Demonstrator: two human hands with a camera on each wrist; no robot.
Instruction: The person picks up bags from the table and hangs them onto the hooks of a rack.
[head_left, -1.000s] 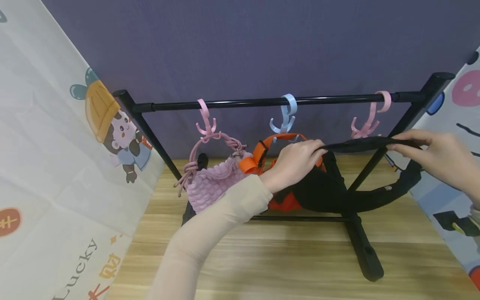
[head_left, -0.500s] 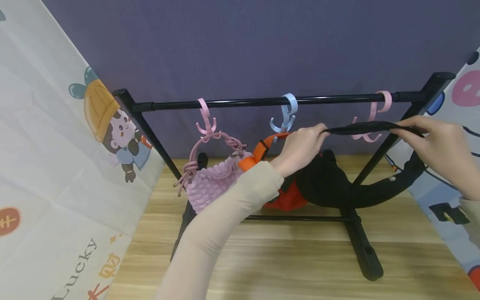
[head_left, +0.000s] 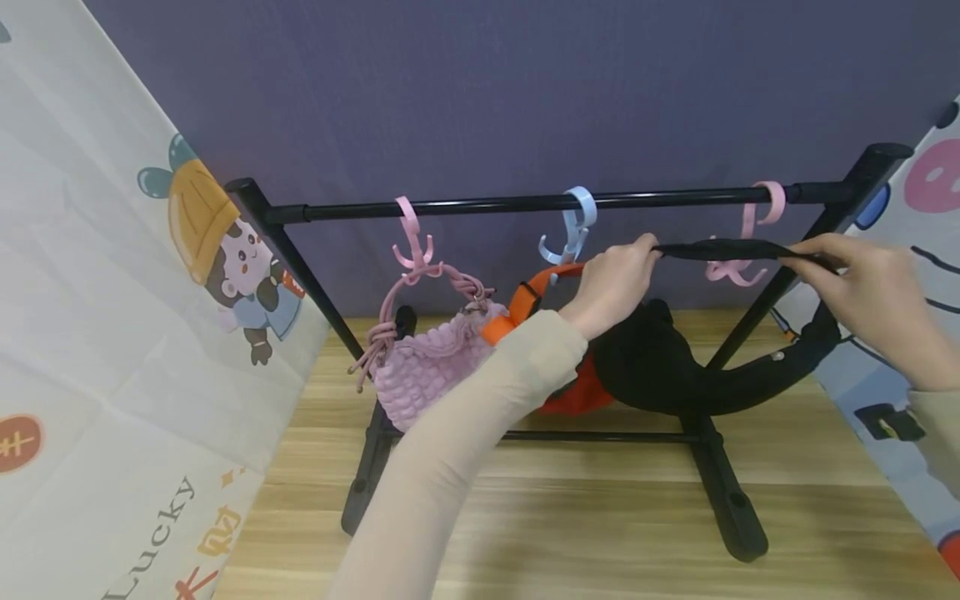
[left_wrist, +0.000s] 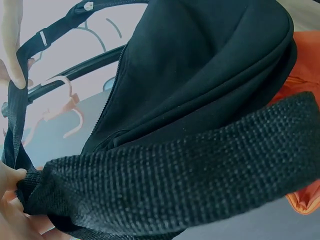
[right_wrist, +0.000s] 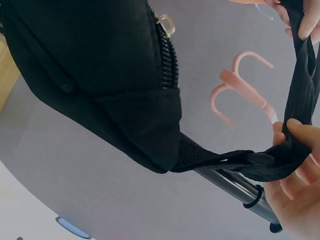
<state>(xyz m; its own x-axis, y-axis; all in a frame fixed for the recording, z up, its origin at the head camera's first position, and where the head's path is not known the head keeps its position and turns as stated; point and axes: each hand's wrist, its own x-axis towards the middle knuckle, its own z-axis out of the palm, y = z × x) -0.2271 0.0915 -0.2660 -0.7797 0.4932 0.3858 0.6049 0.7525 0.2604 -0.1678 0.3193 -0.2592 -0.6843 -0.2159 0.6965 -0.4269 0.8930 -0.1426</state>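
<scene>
A black zippered sling bag (head_left: pixel 652 358) hangs from its strap (head_left: pixel 723 249) in front of the rack's right part. My left hand (head_left: pixel 617 279) pinches one end of a stretch of that strap, and my right hand (head_left: pixel 873 304) pinches the other, so it runs nearly level between them. Just behind this stretch is a pink hook (head_left: pixel 735 271) on the rail, partly covered by the strap. The right wrist view shows the hook (right_wrist: pixel 242 90) beside the strap, apart from it, and the bag's zip (right_wrist: pixel 167 60). My left sleeve covers part of the things behind.
A black rack (head_left: pixel 480 206) stands on the wood-grain surface (head_left: pixel 600 517). A lilac knitted handbag (head_left: pixel 427 375) hangs from the left pink hook (head_left: pixel 410 237). An orange-red bag (head_left: pixel 573 398), partly hidden, hangs below the blue hook (head_left: pixel 577 225). Printed sheets flank both sides.
Both hands have raised the strap from below the right pink hook to in front of it. The left hand has also shifted slightly right. The black bag has risen a little.
</scene>
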